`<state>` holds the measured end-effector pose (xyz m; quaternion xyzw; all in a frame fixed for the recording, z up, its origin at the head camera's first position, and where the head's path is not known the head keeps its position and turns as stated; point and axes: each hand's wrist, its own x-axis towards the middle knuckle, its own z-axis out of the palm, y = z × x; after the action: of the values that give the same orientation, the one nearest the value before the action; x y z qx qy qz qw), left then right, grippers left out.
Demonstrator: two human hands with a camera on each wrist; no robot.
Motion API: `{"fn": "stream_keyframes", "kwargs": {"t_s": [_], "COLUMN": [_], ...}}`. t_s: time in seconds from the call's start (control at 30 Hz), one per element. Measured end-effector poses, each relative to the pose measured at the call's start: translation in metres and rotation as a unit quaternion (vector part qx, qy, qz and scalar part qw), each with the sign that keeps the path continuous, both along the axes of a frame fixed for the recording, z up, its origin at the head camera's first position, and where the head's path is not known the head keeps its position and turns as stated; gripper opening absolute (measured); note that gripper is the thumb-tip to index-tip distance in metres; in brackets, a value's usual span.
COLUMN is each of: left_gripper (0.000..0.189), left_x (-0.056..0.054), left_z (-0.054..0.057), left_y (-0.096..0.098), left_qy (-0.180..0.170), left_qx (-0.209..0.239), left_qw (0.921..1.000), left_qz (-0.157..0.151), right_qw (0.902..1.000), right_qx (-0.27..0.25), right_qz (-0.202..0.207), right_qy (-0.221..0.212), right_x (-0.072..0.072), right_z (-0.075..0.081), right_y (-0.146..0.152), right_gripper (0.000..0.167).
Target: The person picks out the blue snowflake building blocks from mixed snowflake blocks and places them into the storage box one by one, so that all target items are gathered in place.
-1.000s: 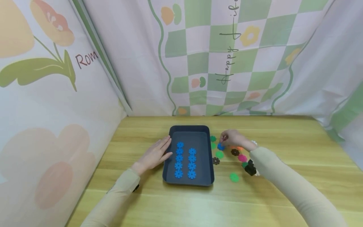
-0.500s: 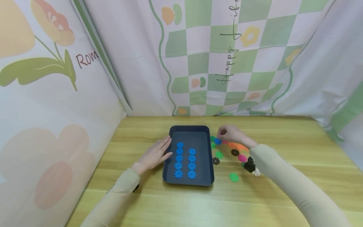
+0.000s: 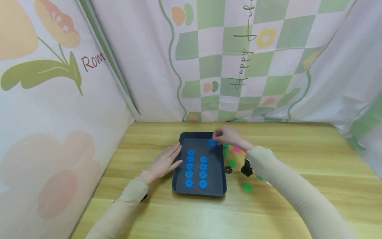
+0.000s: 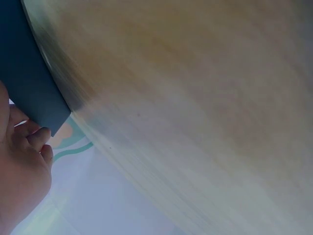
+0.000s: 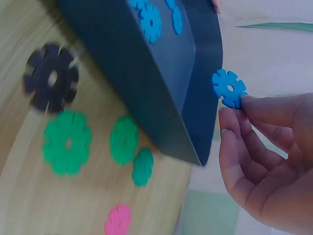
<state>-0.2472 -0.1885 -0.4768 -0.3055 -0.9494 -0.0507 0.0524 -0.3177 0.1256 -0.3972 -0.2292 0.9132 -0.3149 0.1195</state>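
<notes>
Between thumb and fingertips my right hand (image 3: 229,136) pinches a blue snowflake disc (image 5: 229,88), held above the far right corner of the dark tray (image 3: 216,166). Inside that tray, several blue discs (image 3: 189,174) lie in a left column, and a shorter right column (image 3: 203,175) runs beside it. My left hand (image 3: 162,162) rests with extended fingers against the tray's left rim. In the left wrist view, the left hand (image 4: 24,161) shows only in part, by the tray wall (image 4: 29,63).
Right of the tray lie loose discs: green (image 5: 67,142), dark brown (image 5: 51,78) and pink (image 5: 118,220). The right forearm hides part of this pile. One green disc (image 3: 247,187) lies nearer the table's front. A patterned curtain (image 3: 209,66) hangs behind the wooden table (image 3: 155,215).
My right hand has carried the blue disc left from the loose pile to over the tray's far right corner. The left hand has stayed on the tray's rim.
</notes>
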Motion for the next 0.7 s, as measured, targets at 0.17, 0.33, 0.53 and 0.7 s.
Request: {"fn": "stream_keyframes", "kwargs": {"t_s": [0.17, 0.33, 0.53, 0.7], "left_gripper": [0.066, 0.065, 0.066, 0.066], "left_x": [0.0, 0.0, -0.001, -0.001], "left_z": [0.0, -0.001, -0.001, -0.001], "left_y": [0.001, 0.001, 0.0, -0.001], "left_qy": [0.001, 0.007, 0.006, 0.001], "left_qx": [-0.005, -0.008, -0.007, -0.003], "left_qw": [1.0, 0.9999, 1.0, 1.0], "left_qz": [0.0, 0.001, -0.002, -0.002], "right_qw": [0.9997, 0.9993, 0.9985, 0.9979], "right_qx": [-0.003, 0.018, 0.037, 0.053], "right_qz": [0.015, 0.026, 0.023, 0.021], "right_qy": [-0.021, -0.021, -0.032, -0.032], "right_x": [-0.004, -0.003, -0.002, -0.002], "right_z": [-0.01, -0.016, -0.021, -0.026], "right_y": [-0.019, -0.032, -0.039, -0.042], "right_gripper": [0.014, 0.013, 0.014, 0.014]}}
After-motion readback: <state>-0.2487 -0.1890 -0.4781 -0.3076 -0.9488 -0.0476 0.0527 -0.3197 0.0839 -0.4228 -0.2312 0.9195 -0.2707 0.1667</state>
